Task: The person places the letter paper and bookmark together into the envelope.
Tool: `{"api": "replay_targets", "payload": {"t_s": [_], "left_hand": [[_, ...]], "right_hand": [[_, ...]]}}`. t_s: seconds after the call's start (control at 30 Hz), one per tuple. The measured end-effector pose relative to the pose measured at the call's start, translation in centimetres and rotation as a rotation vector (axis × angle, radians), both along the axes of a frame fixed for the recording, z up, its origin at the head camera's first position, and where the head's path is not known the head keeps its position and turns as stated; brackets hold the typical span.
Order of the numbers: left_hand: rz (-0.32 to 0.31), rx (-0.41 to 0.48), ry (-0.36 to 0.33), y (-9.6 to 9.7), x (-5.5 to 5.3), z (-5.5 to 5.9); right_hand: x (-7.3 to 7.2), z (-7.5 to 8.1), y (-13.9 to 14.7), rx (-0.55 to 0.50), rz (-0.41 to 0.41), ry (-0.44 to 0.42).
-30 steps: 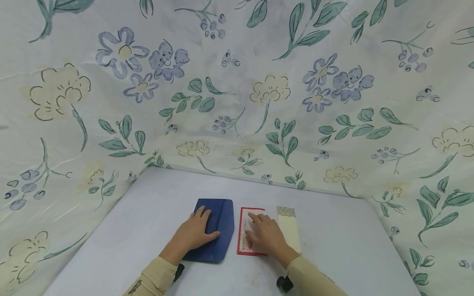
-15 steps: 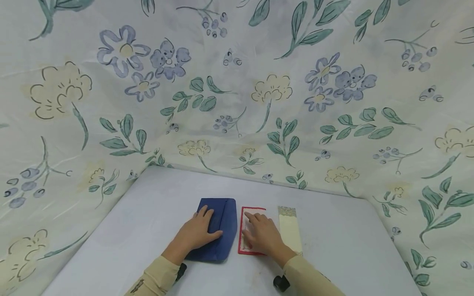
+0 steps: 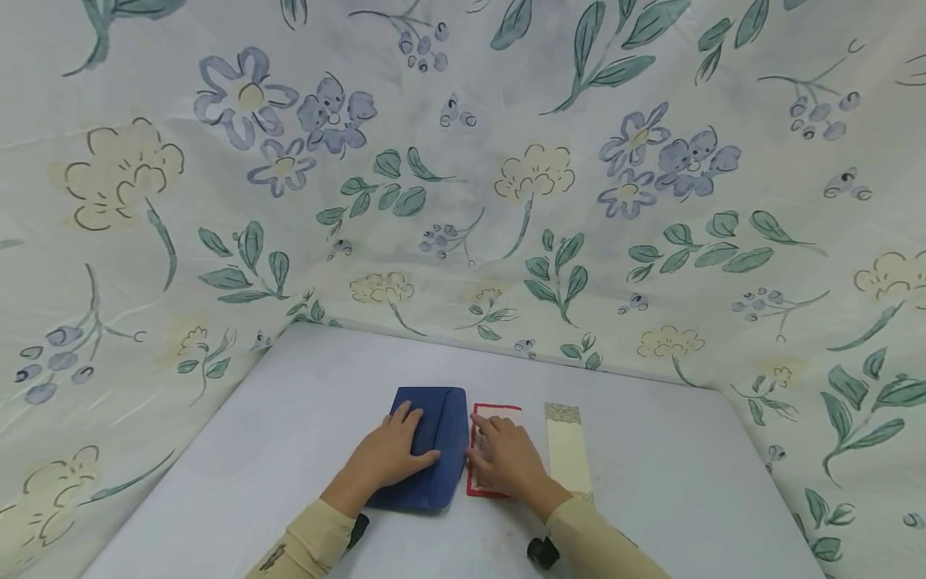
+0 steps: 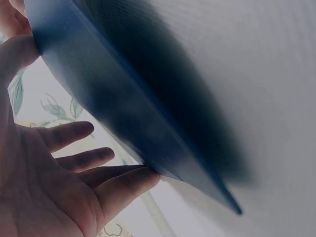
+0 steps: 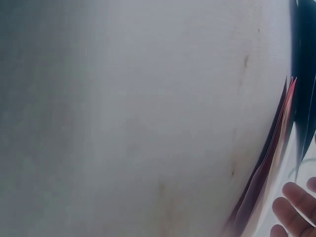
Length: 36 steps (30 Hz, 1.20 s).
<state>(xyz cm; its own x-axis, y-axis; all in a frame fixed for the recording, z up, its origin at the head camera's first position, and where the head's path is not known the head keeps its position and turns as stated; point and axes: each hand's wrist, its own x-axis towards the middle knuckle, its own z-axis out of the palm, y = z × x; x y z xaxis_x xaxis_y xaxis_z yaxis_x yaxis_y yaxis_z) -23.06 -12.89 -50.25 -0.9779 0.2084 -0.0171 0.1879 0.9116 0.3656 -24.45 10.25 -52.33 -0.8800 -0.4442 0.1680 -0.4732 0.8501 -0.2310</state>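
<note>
A dark blue envelope (image 3: pixel 448 450) lies on the white table, its flap edge towards the right. My left hand (image 3: pixel 383 457) rests across it with fingers spread and straight. In the left wrist view, the thumb and little finger of that hand touch the border of the envelope (image 4: pixel 113 89). My right hand (image 3: pixel 510 457) is over a red-bordered card (image 3: pixel 486 492), covering much of it. Its fingertips are right beside the envelope's right edge; contact cannot be told. In the right wrist view, the card (image 5: pixel 269 158) appears as slightly parted leaves near straight fingers (image 5: pixel 291 215).
Right of the card lies a cream strip (image 3: pixel 567 450) with a glittery gold band at its far end. The white table (image 3: pixel 665 474) extends to both sides. Floral cloth (image 3: pixel 463 201) encloses the back and sides. Black wrist devices (image 3: pixel 542 553) sit beneath both wrists.
My right hand has slid left over the card, up to the envelope's edge. Envelope and left hand have shifted slightly right, towards the card. The head view has also drifted a little.
</note>
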Motion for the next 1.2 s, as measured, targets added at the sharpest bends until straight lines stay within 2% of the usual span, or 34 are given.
{"api": "replay_targets", "payload": {"t_s": [0.4,0.93,1.2], "left_hand": [[-0.005,0.022,0.001,0.2,0.2,0.2],[-0.007,0.033,0.006,0.2,-0.2,-0.5],[-0.007,-0.014,0.021,0.5,0.0,-0.3]], "right_hand": [[-0.1,-0.1,-0.8,0.022,0.023,-0.002],[-0.1,-0.2,-1.4,0.019,0.055,0.006],[-0.1,-0.3,-1.9,0.051,0.039,-0.032]]}}
